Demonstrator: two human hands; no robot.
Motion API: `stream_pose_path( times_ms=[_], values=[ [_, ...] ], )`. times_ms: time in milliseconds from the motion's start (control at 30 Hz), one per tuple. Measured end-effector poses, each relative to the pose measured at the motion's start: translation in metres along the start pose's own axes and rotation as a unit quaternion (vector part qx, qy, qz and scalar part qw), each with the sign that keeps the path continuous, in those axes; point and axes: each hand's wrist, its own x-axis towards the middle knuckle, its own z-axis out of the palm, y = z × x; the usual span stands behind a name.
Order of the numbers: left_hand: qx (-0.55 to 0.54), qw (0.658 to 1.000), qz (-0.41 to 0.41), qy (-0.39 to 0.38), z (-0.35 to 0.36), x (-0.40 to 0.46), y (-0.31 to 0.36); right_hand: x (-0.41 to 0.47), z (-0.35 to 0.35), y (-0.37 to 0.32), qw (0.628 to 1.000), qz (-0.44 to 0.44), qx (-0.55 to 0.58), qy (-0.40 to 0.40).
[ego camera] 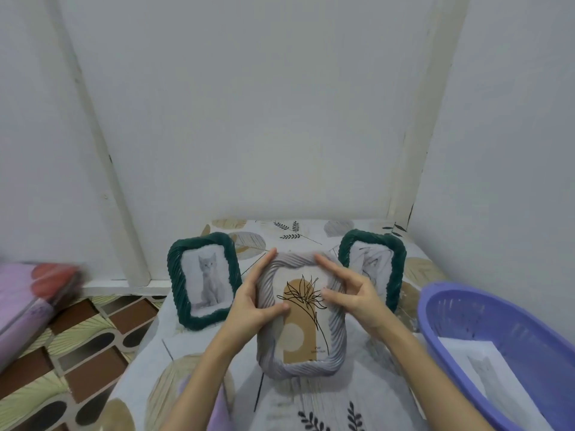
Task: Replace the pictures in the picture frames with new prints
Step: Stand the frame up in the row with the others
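Observation:
A grey ribbed picture frame point(337, 346) stands upright in the middle of the table, showing a brown print with a line-drawn plant point(300, 325). My left hand point(253, 295) grips its upper left edge, thumb on the front. My right hand point(354, 290) holds the upper right edge, with its thumb on the print. A dark green frame with a grey kitten picture point(203, 279) stands to the left. A second dark green frame point(375, 262) stands behind my right hand, its picture partly hidden.
A purple plastic basket point(497, 321) at the right holds white prints point(485, 368). The table carries a leaf-patterned cloth point(193, 368) and stands against a white wall. A pink and red bundle point(34, 293) lies on the patterned floor at the left.

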Motion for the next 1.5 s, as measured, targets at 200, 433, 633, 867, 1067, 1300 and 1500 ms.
stream_pose_path(
  times_ms=[200, 433, 633, 867, 1067, 1300, 1500],
  values=[
    [-0.018, 0.999, 0.026, 0.034, -0.013, 0.076, -0.028, 0.079, -0.015, 0.023, 0.999, -0.037, 0.007, 0.033],
    [-0.022, 0.997, 0.038, 0.07, -0.025, 0.118, -0.058, 0.128, -0.021, 0.052, 0.996, -0.071, -0.054, 0.032],
    [-0.031, 0.993, 0.021, 0.113, -0.03, 0.138, -0.07, 0.149, -0.021, 0.065, 0.994, -0.084, -0.062, 0.038],
    [-0.034, 0.992, 0.005, 0.121, -0.03, 0.139, -0.09, 0.15, -0.019, 0.088, 0.993, -0.085, -0.062, 0.06],
    [-0.057, 0.99, -0.002, 0.125, -0.031, 0.13, -0.102, 0.148, -0.019, 0.097, 0.994, -0.085, -0.032, 0.058],
    [-0.069, 0.992, -0.008, 0.106, -0.032, 0.121, -0.105, 0.143, -0.017, 0.1, 0.994, -0.091, -0.006, 0.058],
    [-0.099, 0.989, 0.002, 0.112, -0.032, 0.129, -0.098, 0.152, -0.018, 0.095, 0.995, -0.074, 0.029, 0.059]
  ],
)
